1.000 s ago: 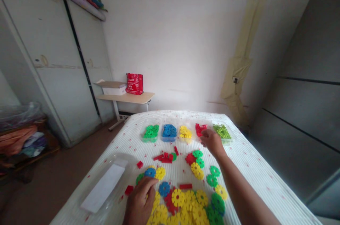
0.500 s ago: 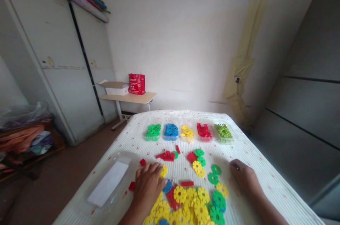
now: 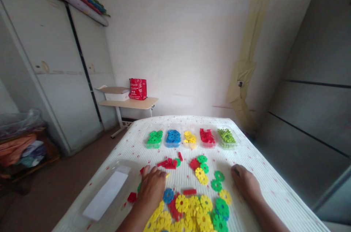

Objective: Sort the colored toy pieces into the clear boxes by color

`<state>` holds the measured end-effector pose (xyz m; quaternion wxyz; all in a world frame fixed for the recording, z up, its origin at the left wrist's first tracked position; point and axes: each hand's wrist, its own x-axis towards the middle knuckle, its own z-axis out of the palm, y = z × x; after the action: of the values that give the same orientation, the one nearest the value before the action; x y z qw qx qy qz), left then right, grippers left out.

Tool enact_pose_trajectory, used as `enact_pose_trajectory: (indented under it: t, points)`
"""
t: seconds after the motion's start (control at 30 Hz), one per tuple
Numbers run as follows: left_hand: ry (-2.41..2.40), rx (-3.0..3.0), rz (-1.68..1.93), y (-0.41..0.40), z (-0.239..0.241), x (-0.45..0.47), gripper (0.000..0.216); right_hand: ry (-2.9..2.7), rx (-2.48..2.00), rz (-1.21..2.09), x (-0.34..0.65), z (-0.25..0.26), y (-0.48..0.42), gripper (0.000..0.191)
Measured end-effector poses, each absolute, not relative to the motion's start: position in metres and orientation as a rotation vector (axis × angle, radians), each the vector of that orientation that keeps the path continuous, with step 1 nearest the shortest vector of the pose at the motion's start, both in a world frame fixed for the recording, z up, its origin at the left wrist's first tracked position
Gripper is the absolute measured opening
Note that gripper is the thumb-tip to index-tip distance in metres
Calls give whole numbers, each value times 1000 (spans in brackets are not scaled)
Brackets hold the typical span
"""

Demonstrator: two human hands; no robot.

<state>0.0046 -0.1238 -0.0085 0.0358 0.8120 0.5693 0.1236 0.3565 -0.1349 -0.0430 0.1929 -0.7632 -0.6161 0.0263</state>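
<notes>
My left hand [image 3: 154, 186] is low over the table with its fingers bent down and the thumb tucked out of sight. A sliver of a yellow flower-shaped plastic disc [image 3: 167, 175] shows at its fingertips, the rest covered by the hand. Beside that hand lie a blue disc [image 3: 168, 196] and a red block [image 3: 132, 197]. My right hand [image 3: 246, 181] rests curled on the cloth, right of two green discs [image 3: 216, 185]; its inside is hidden. Between my forearms spreads a heap of yellow discs [image 3: 192, 206], with green discs [image 3: 222, 208] at its right side.
Clear tubs hold green discs [image 3: 155, 137], blue discs [image 3: 173, 137], yellow discs [image 3: 189, 137], red pieces [image 3: 207, 137] and light green pieces [image 3: 226, 137]. A clear tray with a white sheet [image 3: 108, 193] lies at left. Red blocks [image 3: 170, 164] lie mid-table.
My left fingers have closed over the yellow disc, which now shows only a sliver. The thumb has gone under the hand. My right hand keeps its place; the view has shifted slightly.
</notes>
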Motion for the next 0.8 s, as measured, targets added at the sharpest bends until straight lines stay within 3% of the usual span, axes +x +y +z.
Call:
enact_pose_trajectory:
  t: [0.2,0.37,0.53,0.8]
  points:
    - [1694,2322,491,-96,18,21,16,-1697,-2195,54,355,-45,-133,24]
    - [1600,2157,768,-54,38,57,32,-1697,-2174,14,353,-44,-135,23]
    - [1527,2034,1013,-37,51,70,33,-1685,-2160,6,350,-41,-137,22]
    - [1587,1976,1006,-60,37,21,26,-1706,-2074,74,351,-39,-137,24]
